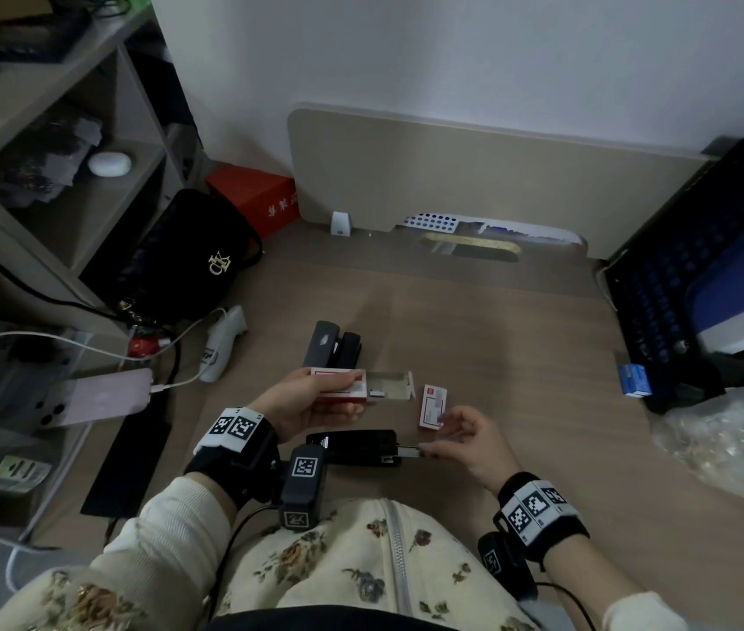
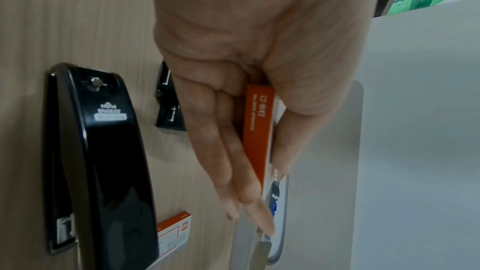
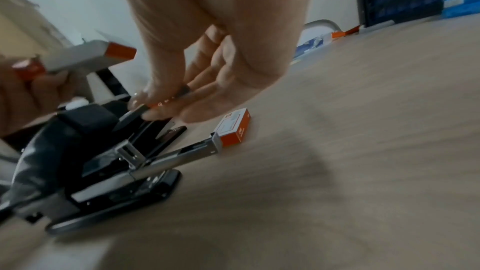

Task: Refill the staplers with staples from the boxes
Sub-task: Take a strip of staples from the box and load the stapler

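The left hand [image 1: 311, 405] grips an opened staple box [image 1: 346, 385] above the surface [image 1: 520, 357], thumb on top and fingers underneath, its inner tray slid out toward the right hand. Beyond this hand a black stapler [image 1: 332, 346] lies on the surface. Just below and between the hands sits a second black stapler [image 1: 354, 446], its metal staple rail [image 3: 182, 154] pulled out. The right hand [image 1: 470, 441] pinches what looks like a strip of staples [image 1: 407, 451] at the rail's end, though blur hides the detail. A closed staple box [image 1: 432, 406] lies just beyond the right hand's fingers.
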`<state>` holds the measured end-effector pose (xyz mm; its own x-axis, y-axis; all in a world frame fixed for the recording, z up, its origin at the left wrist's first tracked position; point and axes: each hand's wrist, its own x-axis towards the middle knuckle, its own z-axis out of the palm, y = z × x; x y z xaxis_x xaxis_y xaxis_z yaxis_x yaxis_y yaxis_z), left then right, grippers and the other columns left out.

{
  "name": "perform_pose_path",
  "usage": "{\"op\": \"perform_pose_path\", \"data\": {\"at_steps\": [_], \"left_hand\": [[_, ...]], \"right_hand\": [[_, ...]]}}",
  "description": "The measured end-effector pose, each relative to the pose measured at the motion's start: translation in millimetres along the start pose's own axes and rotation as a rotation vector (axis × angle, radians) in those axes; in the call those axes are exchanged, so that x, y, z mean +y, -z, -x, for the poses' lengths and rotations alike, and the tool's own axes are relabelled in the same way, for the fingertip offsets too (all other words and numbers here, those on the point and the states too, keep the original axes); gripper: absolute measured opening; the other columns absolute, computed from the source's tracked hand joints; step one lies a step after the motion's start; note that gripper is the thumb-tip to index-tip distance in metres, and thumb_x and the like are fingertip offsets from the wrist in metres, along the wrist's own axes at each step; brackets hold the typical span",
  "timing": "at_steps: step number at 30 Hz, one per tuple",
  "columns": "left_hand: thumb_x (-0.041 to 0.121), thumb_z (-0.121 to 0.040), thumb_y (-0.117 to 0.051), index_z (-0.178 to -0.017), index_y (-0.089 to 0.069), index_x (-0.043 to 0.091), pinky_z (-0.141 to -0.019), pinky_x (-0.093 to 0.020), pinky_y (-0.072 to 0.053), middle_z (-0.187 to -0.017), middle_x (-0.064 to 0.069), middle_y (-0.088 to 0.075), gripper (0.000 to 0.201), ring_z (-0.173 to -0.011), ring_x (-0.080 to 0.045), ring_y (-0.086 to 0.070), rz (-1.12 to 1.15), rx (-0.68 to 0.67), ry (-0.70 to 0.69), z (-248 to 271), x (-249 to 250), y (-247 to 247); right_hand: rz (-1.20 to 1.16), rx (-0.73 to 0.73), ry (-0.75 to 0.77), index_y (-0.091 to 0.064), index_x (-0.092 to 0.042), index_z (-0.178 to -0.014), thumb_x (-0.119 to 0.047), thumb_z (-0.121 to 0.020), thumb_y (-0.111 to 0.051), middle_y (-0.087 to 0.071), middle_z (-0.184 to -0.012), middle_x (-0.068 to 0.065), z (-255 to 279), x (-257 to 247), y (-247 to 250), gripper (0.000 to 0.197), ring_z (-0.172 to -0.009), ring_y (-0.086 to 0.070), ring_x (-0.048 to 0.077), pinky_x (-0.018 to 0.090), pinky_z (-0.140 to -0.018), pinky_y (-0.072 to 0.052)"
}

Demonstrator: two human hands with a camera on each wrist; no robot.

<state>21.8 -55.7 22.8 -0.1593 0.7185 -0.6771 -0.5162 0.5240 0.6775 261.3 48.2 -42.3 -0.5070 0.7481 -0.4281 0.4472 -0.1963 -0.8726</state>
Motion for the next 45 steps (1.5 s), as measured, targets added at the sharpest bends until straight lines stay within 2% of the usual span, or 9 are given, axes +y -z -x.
{"op": "perform_pose_path", "data": {"at_steps": [6, 12, 16, 23, 28, 32, 35, 39, 45], "left_hand": [[0.021, -0.09, -0.063, -0.105, -0.067, 0.002, -0.061, -0.026, -0.061, -0.071, -0.014, -0.072, 0.025, -0.055, -0.015, -0.068, -0.018, 0.026, 0.013, 2, 1, 2], [0.02, -0.091, -0.063, -0.114, -0.066, 0.003, -0.053, -0.024, -0.057, -0.073, -0.015, -0.071, 0.029, -0.056, -0.017, -0.069, -0.021, 0.045, 0.013, 1, 1, 2], [0.019, -0.092, -0.062, -0.115, -0.065, 0.002, -0.054, -0.025, -0.057, -0.074, -0.015, -0.072, 0.029, -0.056, -0.017, -0.069, -0.015, 0.047, 0.015, 0, 0, 4], [0.019, -0.092, -0.062, -0.111, -0.068, 0.006, -0.053, -0.024, -0.057, -0.077, -0.016, -0.072, 0.023, -0.056, -0.015, -0.068, -0.024, 0.047, 0.015, -1, 0, 4], [0.021, -0.092, -0.062, -0.114, -0.065, 0.003, -0.053, -0.024, -0.057, -0.075, -0.016, -0.072, 0.029, -0.056, -0.015, -0.069, -0.04, 0.058, 0.014, -1, 0, 4], [0.021, -0.092, -0.062, -0.11, -0.067, 0.006, -0.053, -0.024, -0.057, -0.075, -0.015, -0.072, 0.025, -0.056, -0.015, -0.069, -0.033, 0.053, 0.003, -2, 0, 5], [0.021, -0.091, -0.063, -0.111, -0.066, 0.003, -0.053, -0.024, -0.057, -0.073, -0.015, -0.072, 0.027, -0.056, -0.015, -0.069, -0.033, 0.046, 0.004, -3, 0, 2], [0.021, -0.09, -0.063, -0.107, -0.067, 0.004, -0.054, -0.025, -0.058, -0.072, -0.014, -0.072, 0.024, -0.055, -0.015, -0.069, -0.032, 0.029, 0.008, -3, 1, 0], [0.019, -0.091, -0.062, -0.102, -0.069, 0.008, -0.058, -0.027, -0.06, -0.071, -0.014, -0.072, 0.017, -0.056, -0.016, -0.069, -0.024, 0.019, 0.005, -3, 2, 1]], "right_hand": [[0.328, -0.065, 0.077, -0.063, -0.013, -0.101, -0.003, -0.068, -0.081, -0.056, -0.077, -0.005, 0, 2, -6, 0.039, -0.06, -0.05, -0.002, 0.006, -0.058, -0.042], [0.565, -0.107, 0.111, -0.059, -0.037, -0.092, -0.012, -0.073, -0.077, -0.069, -0.094, -0.011, -10, 19, -8, 0.036, -0.092, -0.064, 0.008, 0.032, -0.087, -0.053], [0.625, -0.126, 0.152, -0.066, -0.017, -0.102, -0.01, -0.079, -0.073, -0.065, -0.098, -0.005, -14, 21, -12, 0.025, -0.092, -0.058, 0.009, 0.009, -0.076, -0.042], [0.692, -0.177, 0.198, -0.066, -0.014, -0.105, -0.016, -0.081, -0.072, -0.063, -0.109, 0.0, -18, 25, -13, 0.025, -0.1, -0.058, 0.012, 0.014, -0.081, -0.04], [0.729, -0.174, 0.175, -0.064, -0.02, -0.11, -0.027, -0.078, -0.074, -0.06, -0.115, -0.006, -16, 24, -19, 0.035, -0.107, -0.057, 0.014, 0.033, -0.091, -0.048], [0.709, -0.133, 0.223, -0.061, -0.018, -0.112, -0.03, -0.074, -0.078, -0.046, -0.108, -0.017, -12, 25, -9, 0.044, -0.096, -0.048, 0.002, 0.006, -0.076, -0.037], [0.746, -0.108, 0.278, -0.07, -0.013, -0.098, -0.027, -0.074, -0.078, -0.042, -0.101, -0.015, -7, 30, 4, 0.029, -0.089, -0.046, 0.003, 0.005, -0.066, -0.032], [0.747, -0.134, 0.256, -0.074, -0.022, -0.103, -0.025, -0.079, -0.074, -0.055, -0.112, -0.006, -4, 40, 9, 0.024, -0.103, -0.055, 0.01, 0.026, -0.092, -0.043], [0.838, -0.162, 0.225, -0.067, -0.032, -0.114, -0.035, -0.083, -0.068, -0.054, -0.124, -0.011, -1, 41, 4, 0.031, -0.115, -0.053, 0.009, 0.021, -0.095, -0.04]]}}
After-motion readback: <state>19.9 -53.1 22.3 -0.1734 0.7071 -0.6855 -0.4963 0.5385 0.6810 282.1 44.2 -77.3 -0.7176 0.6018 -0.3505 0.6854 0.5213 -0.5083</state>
